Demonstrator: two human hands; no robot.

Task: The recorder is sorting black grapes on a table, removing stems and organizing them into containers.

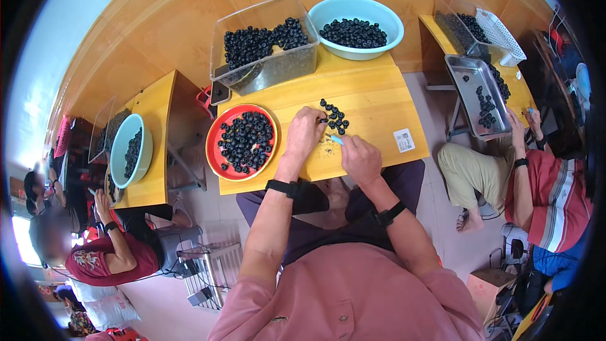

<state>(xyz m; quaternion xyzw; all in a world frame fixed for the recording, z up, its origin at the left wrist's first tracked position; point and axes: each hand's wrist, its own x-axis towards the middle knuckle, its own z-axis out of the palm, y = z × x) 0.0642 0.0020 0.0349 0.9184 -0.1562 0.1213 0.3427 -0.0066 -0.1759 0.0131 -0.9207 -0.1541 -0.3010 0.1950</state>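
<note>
My left hand [305, 130] pinches a small round black part [324, 120] above the yellow wooden table. My right hand [362, 160] is closed on a small tool with a light blue handle [336, 140]; its thin tip points toward the pinched part, and its exact kind is too small to tell. Just beyond both hands lies a loose group of similar black parts [334, 113], some showing a centre hole. Small dark crumbs [327, 149] are scattered on the wood between my hands. Left of my left hand, a red-rimmed round tray [210, 145] holds many more black parts.
At the table's back stand a clear plastic bin [265, 79] and a light blue basin [392, 31], both holding black parts. A white label [404, 140] sticks to the tabletop at right. Co-workers sit at tables on either side; a metal tray [464, 88] rests by the right one.
</note>
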